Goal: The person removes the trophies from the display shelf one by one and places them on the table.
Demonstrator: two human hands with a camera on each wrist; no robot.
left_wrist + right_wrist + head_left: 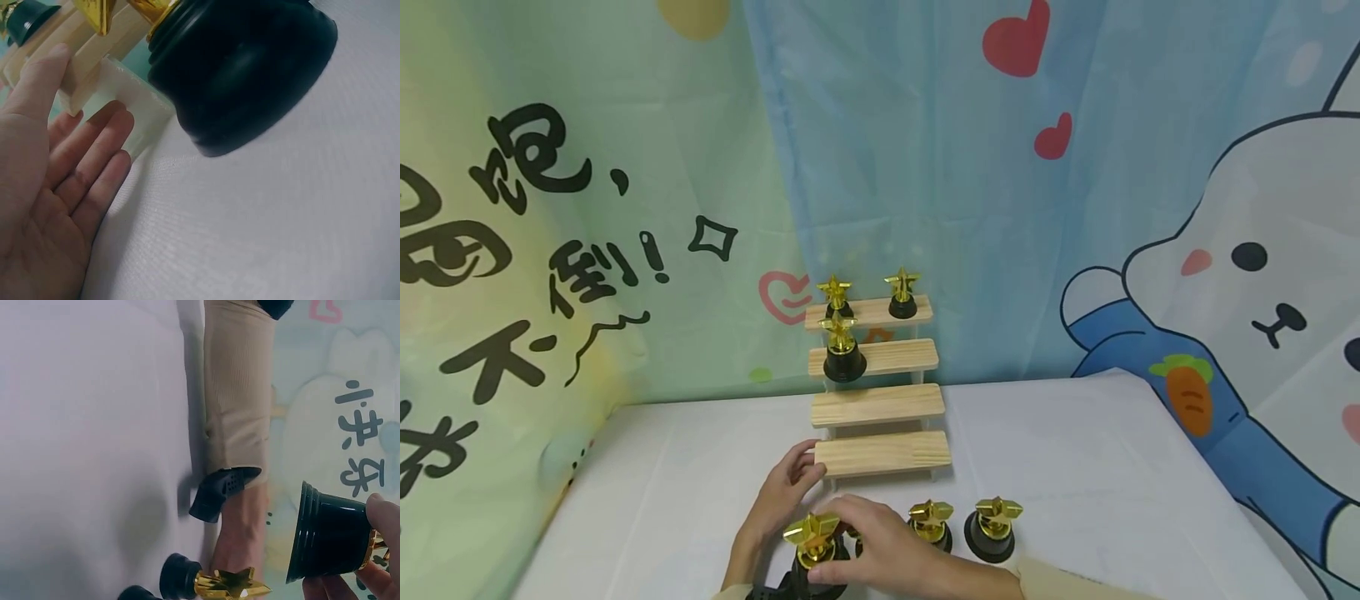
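My right hand (887, 546) holds a small trophy (812, 533) with a gold star top and black base, above the table's front. In the right wrist view its fingertips (384, 515) pinch the trophy (331, 537) near the top of the base. My left hand (786, 492) grips the left end of the lowest step of a wooden stepped shelf (880, 454). In the left wrist view the thumb (47, 78) lies on the board, the fingers beside and below it. A black trophy base (244, 75) looms close to that hand.
Two trophies stand on the top step, a left one (835, 293) and a right one (902, 293). Another trophy (843, 354) occupies the second step's left end. On the white table (1060, 467), two trophies (992, 529) show right of my right hand; one is partly hidden behind it.
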